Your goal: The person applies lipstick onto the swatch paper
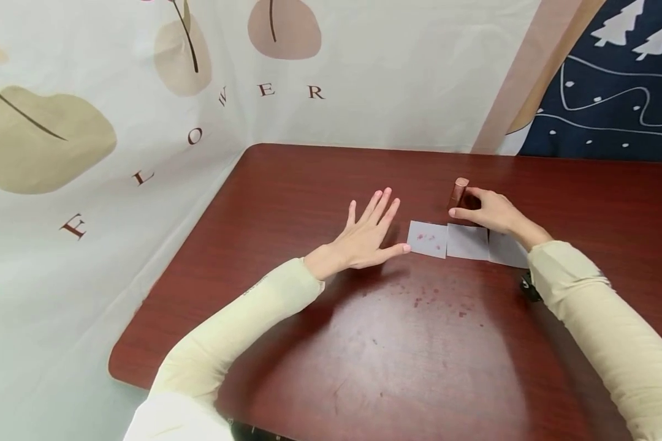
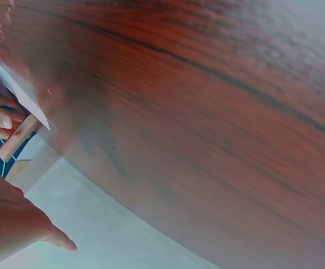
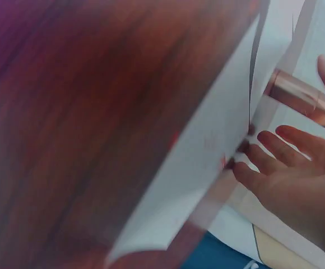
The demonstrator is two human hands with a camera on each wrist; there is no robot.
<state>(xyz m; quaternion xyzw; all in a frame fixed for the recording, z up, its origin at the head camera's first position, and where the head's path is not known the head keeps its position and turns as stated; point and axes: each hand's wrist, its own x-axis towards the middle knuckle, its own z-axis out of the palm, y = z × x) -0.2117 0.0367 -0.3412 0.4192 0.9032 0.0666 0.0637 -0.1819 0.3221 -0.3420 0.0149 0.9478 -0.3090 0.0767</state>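
Note:
A shiny copper-coloured tube (image 1: 458, 193) stands upright on the table, just behind a row of white paper squares. Beside it is my right hand (image 1: 493, 211), thumb and fingers apart. In the right wrist view the fingers of that hand (image 3: 286, 162) are extended, and the tube (image 3: 302, 98) lies between them and the thumb without a visible grip. My left hand (image 1: 361, 242) is spread palm down, its thumb tip at the edge of the left paper square (image 1: 427, 237), which bears pinkish-red marks. The middle square (image 1: 467, 242) looks plain; my right forearm partly covers the right square (image 1: 506, 249).
Reddish specks (image 1: 430, 300) dot the dark red wooden table (image 1: 287, 202) in front of the papers. A small black object (image 1: 529, 288) shows under the right sleeve. Printed white cloth (image 1: 391, 92) hangs behind and left, dark blue cloth (image 1: 612, 104) at back right.

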